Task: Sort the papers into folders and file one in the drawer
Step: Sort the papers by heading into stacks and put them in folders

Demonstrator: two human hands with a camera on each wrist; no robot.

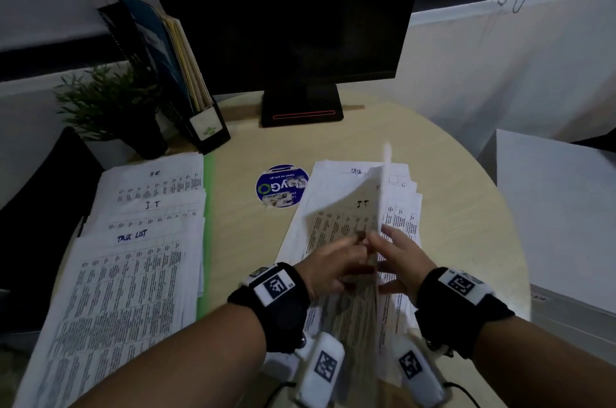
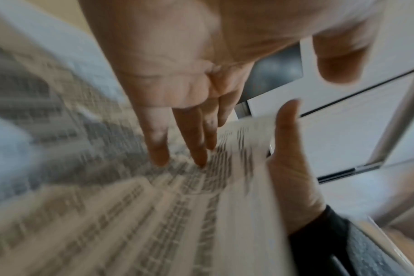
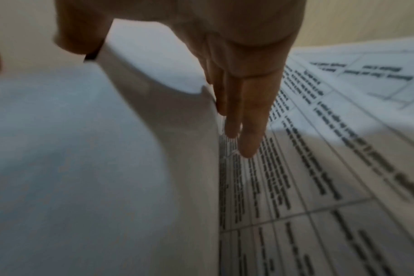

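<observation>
Two spreads of printed papers lie on the round table. The left pile rests on a green folder. Both hands work over the right pile. A sheet marked "J T" stands tilted up from that pile between the hands. My left hand lays straight fingers on its printed face. My right hand props the sheet's blank back with straight fingers, thumb spread apart. The wrist views are blurred.
A dark monitor on its stand is at the back. A potted plant and a file holder with folders stand back left. A round blue sticker lies mid-table. A white cabinet borders the right.
</observation>
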